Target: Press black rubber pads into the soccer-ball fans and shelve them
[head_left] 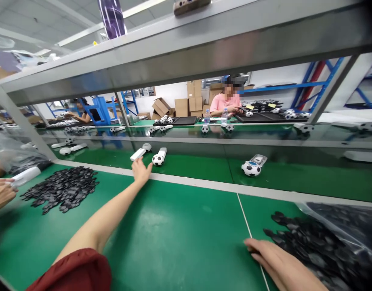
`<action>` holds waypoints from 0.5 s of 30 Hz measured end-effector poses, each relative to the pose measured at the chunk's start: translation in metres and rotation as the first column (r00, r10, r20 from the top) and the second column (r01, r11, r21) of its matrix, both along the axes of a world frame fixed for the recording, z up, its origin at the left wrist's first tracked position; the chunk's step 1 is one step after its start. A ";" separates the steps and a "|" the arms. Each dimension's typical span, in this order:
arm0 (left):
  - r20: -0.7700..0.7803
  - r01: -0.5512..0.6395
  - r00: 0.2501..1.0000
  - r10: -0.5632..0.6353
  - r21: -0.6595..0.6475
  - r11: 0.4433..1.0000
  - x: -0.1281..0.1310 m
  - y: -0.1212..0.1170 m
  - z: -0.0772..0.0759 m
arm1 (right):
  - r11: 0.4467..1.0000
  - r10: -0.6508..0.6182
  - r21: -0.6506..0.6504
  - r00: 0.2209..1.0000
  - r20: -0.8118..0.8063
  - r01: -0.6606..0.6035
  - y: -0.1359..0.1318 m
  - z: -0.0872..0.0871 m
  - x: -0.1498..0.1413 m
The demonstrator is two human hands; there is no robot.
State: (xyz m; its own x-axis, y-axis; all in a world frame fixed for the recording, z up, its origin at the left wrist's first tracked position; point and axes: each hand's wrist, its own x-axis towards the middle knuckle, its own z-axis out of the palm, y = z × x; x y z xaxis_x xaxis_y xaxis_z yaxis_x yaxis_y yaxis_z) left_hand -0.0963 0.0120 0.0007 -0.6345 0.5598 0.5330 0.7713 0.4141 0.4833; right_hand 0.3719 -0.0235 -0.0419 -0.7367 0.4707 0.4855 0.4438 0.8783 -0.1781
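Note:
My left hand (141, 171) reaches out over the near edge of the conveyor belt, thumb and fingers apart. Just beyond its fingertips lie a white handled piece (139, 154) and a soccer-ball-headed device with a white handle (159, 157). I cannot tell whether the fingertips touch the white piece. Low on the right, my right hand (273, 258) rests above the green table (186, 226) with its fingers pressed together. Something dark shows under those fingertips, too small to name. Beside that hand spreads a pile of small flat black pieces (319, 242).
Another soccer-ball device (251, 167) lies on the belt (200, 163) to the right. A second black heap (64, 188) sits at left, near a co-worker's hand (2, 194) holding a white part (26, 176). A metal shelf (173, 52) crosses overhead. A plastic bag (349, 226) lies at right.

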 end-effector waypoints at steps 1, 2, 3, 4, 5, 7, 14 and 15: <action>0.004 -0.049 0.999 0.049 -0.027 0.998 -0.012 0.001 -0.001 | 1.000 0.010 -0.028 1.000 0.001 -0.010 -0.001 0.001 0.000; 0.009 -0.090 0.996 0.091 -0.054 0.994 -0.021 0.002 -0.002 | 0.998 0.022 -0.060 1.000 0.008 -0.022 -0.002 0.003 -0.001; 0.018 -0.126 0.992 0.128 -0.081 0.989 -0.028 0.003 -0.003 | 0.995 0.035 -0.098 0.999 0.019 -0.033 -0.003 0.007 -0.002; 0.031 -0.159 0.986 0.163 -0.106 0.982 -0.033 0.006 -0.003 | 0.990 0.044 -0.137 0.999 0.029 -0.039 -0.005 0.011 -0.004; 0.044 -0.191 0.979 0.198 -0.127 0.973 -0.036 0.010 -0.002 | 0.983 0.045 -0.179 0.999 0.030 -0.039 -0.006 0.016 -0.006; 0.054 -0.235 0.968 0.246 -0.155 0.959 -0.041 0.020 0.000 | 0.969 0.032 -0.247 0.999 0.029 -0.024 -0.008 0.024 -0.009; 0.039 -0.200 0.972 0.231 -0.377 0.904 -0.076 0.063 -0.001 | 0.934 -0.095 -0.336 0.991 0.089 0.120 -0.007 0.029 -0.016; 0.047 -0.166 0.977 0.206 -0.434 0.885 -0.085 0.070 -0.004 | 0.934 -0.099 -0.334 0.990 0.098 0.126 -0.006 0.029 -0.016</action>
